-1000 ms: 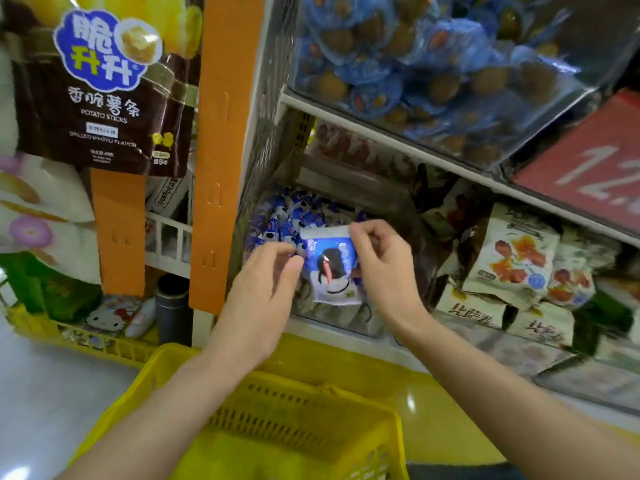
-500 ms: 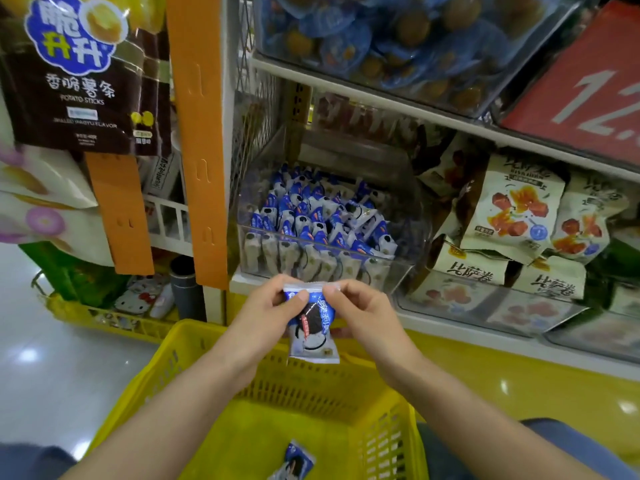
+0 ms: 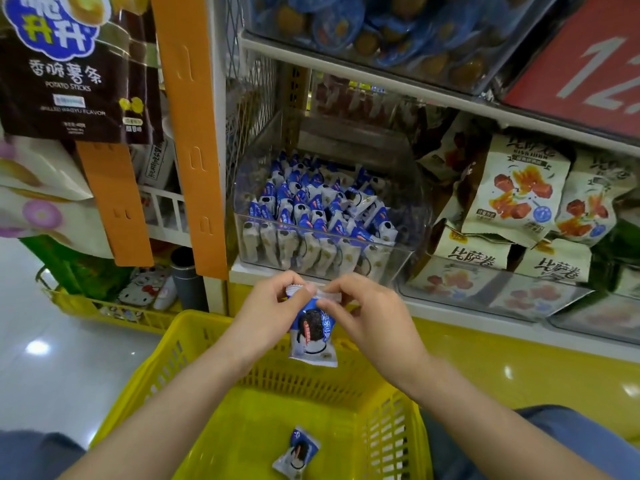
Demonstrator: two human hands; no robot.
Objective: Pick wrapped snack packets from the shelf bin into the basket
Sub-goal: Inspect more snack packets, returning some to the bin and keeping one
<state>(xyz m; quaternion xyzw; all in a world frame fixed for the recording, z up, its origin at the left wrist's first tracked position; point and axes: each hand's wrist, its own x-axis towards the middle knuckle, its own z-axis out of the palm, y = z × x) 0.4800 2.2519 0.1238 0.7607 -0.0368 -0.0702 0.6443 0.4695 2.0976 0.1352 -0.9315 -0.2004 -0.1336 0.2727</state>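
Left hand: my left hand [image 3: 266, 313] pinches the top seam of a snack packet [image 3: 313, 336] between thumb and forefinger, the other fingers curled in below.
Right hand: my right hand [image 3: 367, 317] pinches the same seam from the 3 o'clock side, and its fingertips nearly meet those of the left.
Held packet: blue and white with a dark round biscuit printed on it. It hangs upright from the seam between my two hands, with its lower edge free, over the far rim of the basket.
Basket: a yellow slotted plastic basket [image 3: 194, 327] sits at 6 o'clock from my hands, between my knees.
Packet in basket: one loose packet [image 3: 296, 452] of the same kind lies tilted on the basket floor, at 6 o'clock from the held one and well apart from it.
Shelf bin: a clear plastic bin [image 3: 415, 216] stands on the shelf at 12 o'clock from my hands, just beyond them.
Bin contents: rows of the blue and white packets [image 3: 311, 209] stand on edge, packed against the front wall.
Neighbours: pale bags with red pictures [image 3: 519, 188] pile up at 2 o'clock, beside the bin.
Upper shelf: round snacks in blue wrappers [image 3: 363, 26] fill a bin at 12 o'clock, with a red price sign [image 3: 595, 64] at 1 o'clock.
Left side: an orange hanging strip [image 3: 188, 133] runs down at 11 o'clock, and a dark potato sticks bag [image 3: 76, 64] hangs at 10 o'clock.
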